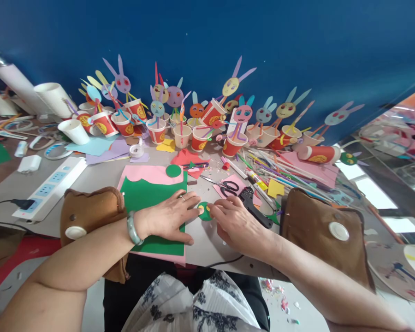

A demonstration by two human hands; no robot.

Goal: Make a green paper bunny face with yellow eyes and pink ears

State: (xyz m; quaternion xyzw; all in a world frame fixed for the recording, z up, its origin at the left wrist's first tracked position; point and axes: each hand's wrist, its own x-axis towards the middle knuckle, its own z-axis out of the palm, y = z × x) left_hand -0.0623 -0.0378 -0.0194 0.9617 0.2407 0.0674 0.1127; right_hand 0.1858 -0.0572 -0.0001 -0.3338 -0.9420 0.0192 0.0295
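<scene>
A green paper disc (204, 217) lies flat on the table, with a yellow paper dot (201, 210) on its left half. My left hand (171, 216) is spread palm down over the green paper sheet (148, 198), and its fingertips reach the disc's left edge. Over the disc's right side, my right hand (233, 223) is closed, its fingertips pinched at a second yellow dot (208, 208) that they partly cover. Beneath the green sheet is pink paper (141, 173). Another green disc (173, 171) rests at the sheet's top right corner.
Black scissors (229, 187) and a black glue gun (254, 207) lie just beyond my right hand. Paper cups with rabbit faces (234, 144) line the blue wall. A power strip (51, 186) is at left. Brown cushions (93, 207) flank both forearms. Pipe cleaners (283, 168) are heaped at right.
</scene>
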